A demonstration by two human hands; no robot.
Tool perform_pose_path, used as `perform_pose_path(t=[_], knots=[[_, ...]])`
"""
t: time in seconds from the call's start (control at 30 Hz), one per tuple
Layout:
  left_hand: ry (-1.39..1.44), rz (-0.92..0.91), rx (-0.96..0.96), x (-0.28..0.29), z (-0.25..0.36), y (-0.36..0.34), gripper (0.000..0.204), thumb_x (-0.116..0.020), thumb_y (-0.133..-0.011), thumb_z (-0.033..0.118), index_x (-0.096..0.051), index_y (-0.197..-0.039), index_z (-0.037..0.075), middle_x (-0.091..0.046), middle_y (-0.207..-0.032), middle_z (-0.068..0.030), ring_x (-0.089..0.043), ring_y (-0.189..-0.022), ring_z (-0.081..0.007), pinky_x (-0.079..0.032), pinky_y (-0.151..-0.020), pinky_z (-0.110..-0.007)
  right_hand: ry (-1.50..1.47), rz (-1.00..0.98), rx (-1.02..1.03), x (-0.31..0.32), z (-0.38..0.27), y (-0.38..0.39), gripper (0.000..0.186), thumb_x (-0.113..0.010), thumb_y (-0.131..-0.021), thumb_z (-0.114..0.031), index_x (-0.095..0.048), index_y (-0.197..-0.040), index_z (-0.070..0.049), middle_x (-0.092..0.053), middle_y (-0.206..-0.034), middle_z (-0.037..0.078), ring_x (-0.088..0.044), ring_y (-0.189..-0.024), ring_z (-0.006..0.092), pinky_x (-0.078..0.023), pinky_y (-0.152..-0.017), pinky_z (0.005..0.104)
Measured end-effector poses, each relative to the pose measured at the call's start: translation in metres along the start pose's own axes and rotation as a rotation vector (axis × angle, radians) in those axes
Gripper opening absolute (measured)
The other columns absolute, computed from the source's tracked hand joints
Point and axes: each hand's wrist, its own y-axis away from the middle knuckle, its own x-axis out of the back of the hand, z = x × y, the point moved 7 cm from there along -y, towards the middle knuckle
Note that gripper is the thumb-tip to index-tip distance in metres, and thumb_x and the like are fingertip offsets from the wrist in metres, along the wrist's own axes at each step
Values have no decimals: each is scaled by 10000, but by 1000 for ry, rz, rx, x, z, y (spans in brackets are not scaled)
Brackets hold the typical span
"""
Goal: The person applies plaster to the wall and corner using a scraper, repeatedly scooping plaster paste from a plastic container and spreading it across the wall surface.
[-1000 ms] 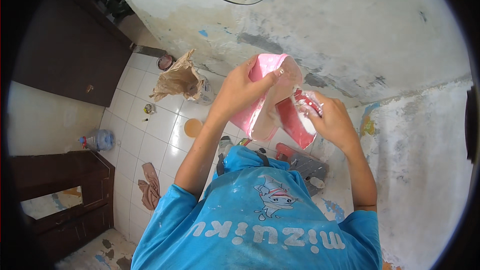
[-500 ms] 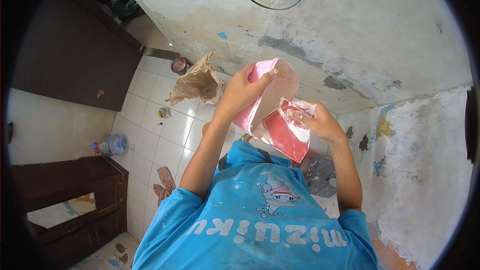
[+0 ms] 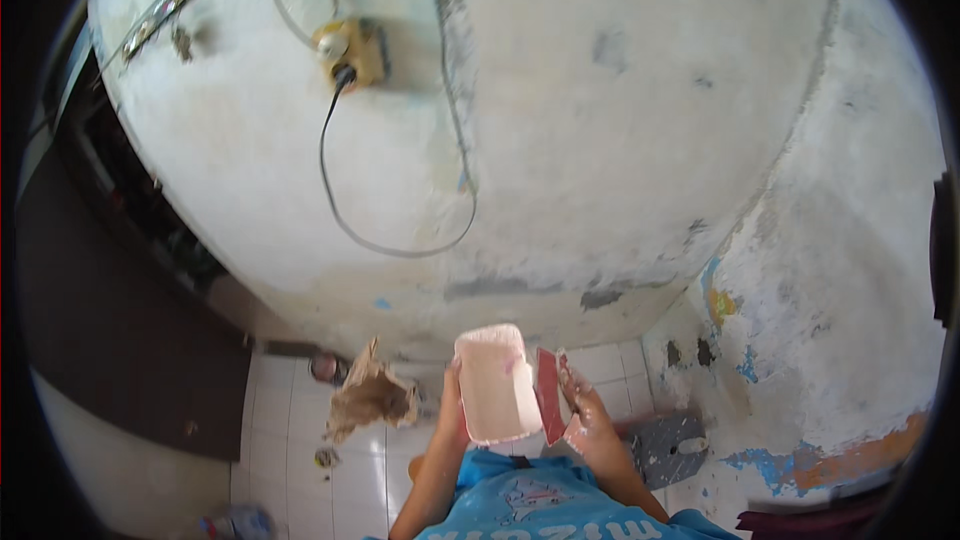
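the left hand (image 3: 453, 412) grips a round-cornered pink tub (image 3: 492, 395) by its nine o'clock side, the tub at six o'clock in view. the right hand (image 3: 592, 420) grips a flat, stiff-looking red scraper (image 3: 548, 395) just off the tub's three o'clock rim; contact is unclear. steadying the tub and keeping the blade flat should help. pale residue coats the tub's inside; crumpled brown paper bag (image 3: 362, 402) at nine o'clock.

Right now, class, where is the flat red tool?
In the head view, the flat red tool is low, slightly right of centre, in the person's right hand, just right of the pink tub.
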Motion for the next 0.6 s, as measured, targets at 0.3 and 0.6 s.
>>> perform_pose_path(t=[0.3,0.6], knots=[[37,-21,65,-59,-16,-26,642,-401,-1014,553,-477,-1436,77,-599,-1338,-128,-599,-1198,-277,-491,-1032,-424,70,78,12,-8,-66,-13,345,-611,-1000,-179,-527,-1311,-54,-620,-1221,35,-606,-1143,163,-505,-969,376],[148,-29,-108,-132,-25,-78,620,-425,-1012,543,-487,-1415,77,-608,-1324,-112,-619,-1165,-255,-523,-981,-408,591,83,974,-56,-377,-120,404,-588,-1003,-92,-428,-1370,-30,-560,-1289,97,-564,-1177,170,-474,-1010,329]])
